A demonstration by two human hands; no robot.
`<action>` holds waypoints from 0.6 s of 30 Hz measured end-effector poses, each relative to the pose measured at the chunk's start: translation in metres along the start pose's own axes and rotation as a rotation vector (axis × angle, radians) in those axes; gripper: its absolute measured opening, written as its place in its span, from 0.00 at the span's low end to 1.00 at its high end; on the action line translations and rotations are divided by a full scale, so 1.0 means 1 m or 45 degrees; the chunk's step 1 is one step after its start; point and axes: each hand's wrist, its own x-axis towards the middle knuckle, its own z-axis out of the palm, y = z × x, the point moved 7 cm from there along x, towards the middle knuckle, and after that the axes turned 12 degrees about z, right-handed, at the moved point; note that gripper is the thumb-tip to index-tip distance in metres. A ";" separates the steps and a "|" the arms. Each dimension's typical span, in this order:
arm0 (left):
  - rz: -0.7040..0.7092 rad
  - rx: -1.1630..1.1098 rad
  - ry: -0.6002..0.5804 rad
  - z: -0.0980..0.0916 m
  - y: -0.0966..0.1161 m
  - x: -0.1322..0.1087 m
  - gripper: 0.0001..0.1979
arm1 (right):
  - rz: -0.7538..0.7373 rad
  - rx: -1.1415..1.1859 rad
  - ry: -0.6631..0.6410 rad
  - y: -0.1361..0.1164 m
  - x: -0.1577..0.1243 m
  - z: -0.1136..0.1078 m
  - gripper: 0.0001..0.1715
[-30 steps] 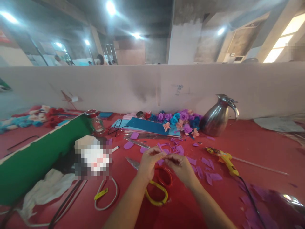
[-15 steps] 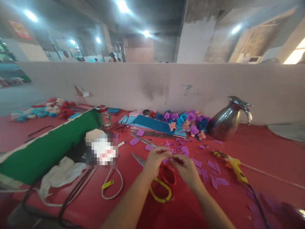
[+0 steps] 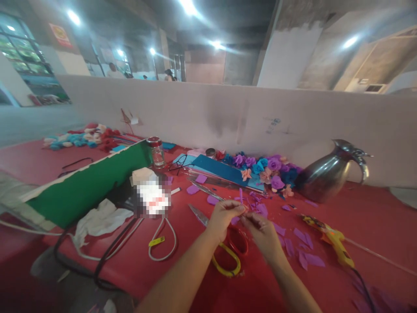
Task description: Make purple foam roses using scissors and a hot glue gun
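Observation:
Above the red table, my left hand [image 3: 224, 219] and my right hand [image 3: 262, 232] meet with their fingertips pinched close together. A thin purple strip [image 3: 241, 195], apparently paper, sticks up from the left fingertips; the right fingers pinch close beside it, and what they grip is too small to make out. Beneath my hands lie scissors [image 3: 198, 214] with one yellow and one red handle loop, partly covered by my left hand. Purple cut pieces [image 3: 302, 237] are scattered around the right hand, and narrow purple scraps lie just beyond the fingers.
A yellow glue gun [image 3: 339, 248] with a cord lies at right, near a steel jug [image 3: 325, 174]. Paper flowers [image 3: 273, 165] and blue sheets [image 3: 221, 169] line the back. At left stand a glass jar [image 3: 158, 154], a green panel [image 3: 94, 182] and a looped white cable [image 3: 174, 245].
The view has swung left, so everything sits further right in the picture. Both hands keep their pinch with fingertips together, only slightly shifted.

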 end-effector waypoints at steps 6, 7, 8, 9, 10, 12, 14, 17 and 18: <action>0.217 -0.224 0.206 -0.015 0.018 0.010 0.09 | -0.010 -0.192 0.062 0.010 0.003 -0.005 0.13; 0.287 -0.242 0.274 -0.021 0.024 0.011 0.10 | -0.003 -0.234 0.086 0.012 0.004 -0.007 0.14; 0.358 -0.206 0.339 -0.027 0.030 0.012 0.10 | 0.003 -0.270 0.114 0.014 0.005 -0.008 0.14; 0.431 -0.109 0.392 -0.032 0.036 0.011 0.10 | 0.007 -0.300 0.134 0.015 0.007 -0.010 0.14; 0.508 0.045 0.414 -0.035 0.042 0.008 0.09 | 0.004 -0.323 0.146 0.016 0.008 -0.010 0.14; 0.707 0.444 0.336 -0.028 0.054 -0.001 0.07 | -0.010 -0.369 0.149 0.013 0.013 -0.009 0.15; 1.029 0.784 0.113 -0.004 0.064 -0.017 0.06 | -0.036 -0.426 0.123 0.007 0.020 -0.004 0.14; 1.398 1.023 -0.131 0.026 0.065 -0.046 0.10 | -0.054 -0.546 0.022 -0.003 0.035 0.010 0.12; 1.441 1.063 -0.129 0.029 0.065 -0.051 0.12 | -0.068 -0.573 -0.021 -0.006 0.041 0.017 0.12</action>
